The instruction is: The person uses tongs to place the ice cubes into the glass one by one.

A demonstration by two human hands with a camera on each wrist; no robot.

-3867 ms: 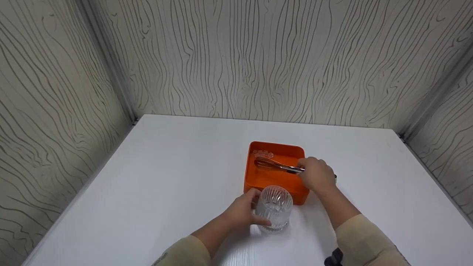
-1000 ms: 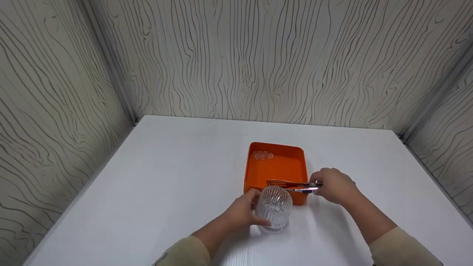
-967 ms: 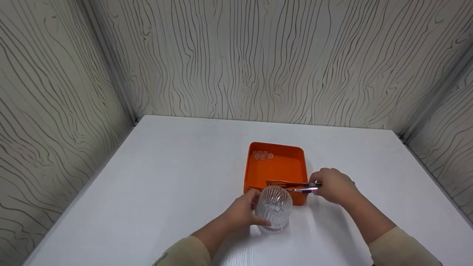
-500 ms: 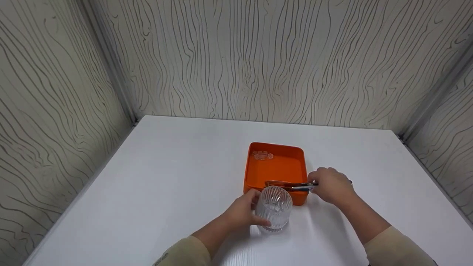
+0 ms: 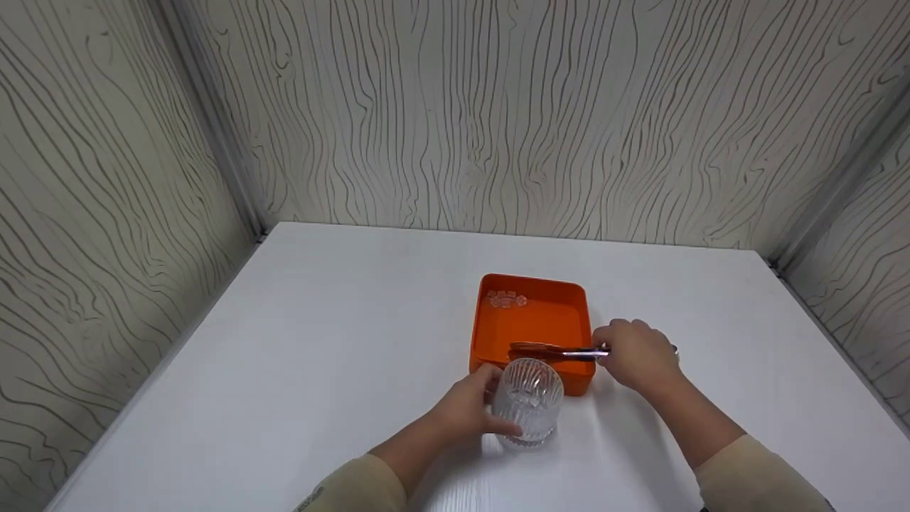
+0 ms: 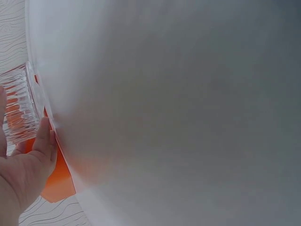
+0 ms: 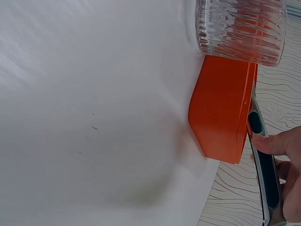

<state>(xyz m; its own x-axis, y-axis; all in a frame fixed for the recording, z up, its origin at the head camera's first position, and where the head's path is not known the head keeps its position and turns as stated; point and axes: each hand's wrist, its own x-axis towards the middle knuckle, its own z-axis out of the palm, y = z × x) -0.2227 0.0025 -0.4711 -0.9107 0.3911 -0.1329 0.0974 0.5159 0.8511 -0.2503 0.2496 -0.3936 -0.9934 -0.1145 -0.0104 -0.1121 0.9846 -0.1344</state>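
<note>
My left hand (image 5: 462,407) holds a ribbed clear glass (image 5: 530,404) from its left side, with the thumb in front. The glass stands upright on the table, close against the near side of an orange tray (image 5: 544,323). Something clear lies in the glass; I cannot tell what. My right hand (image 5: 638,358) grips metal tongs (image 5: 584,353) at the tray's near right corner. Their tips reach left over the tray's near part, just behind the glass rim. In the right wrist view, the tongs (image 7: 269,176) show dark grip inserts, with my thumb pressing one arm.
Several small clear ice-like cubes (image 5: 506,299) lie in the tray's far left corner. The white table (image 5: 341,327) ends at a wood-grain patterned back wall (image 5: 455,121), with similar walls on both sides.
The tongs came from over the tray's middle to its near edge, then shifted slightly left, their arms now closer together. The left hand and glass stay put.
</note>
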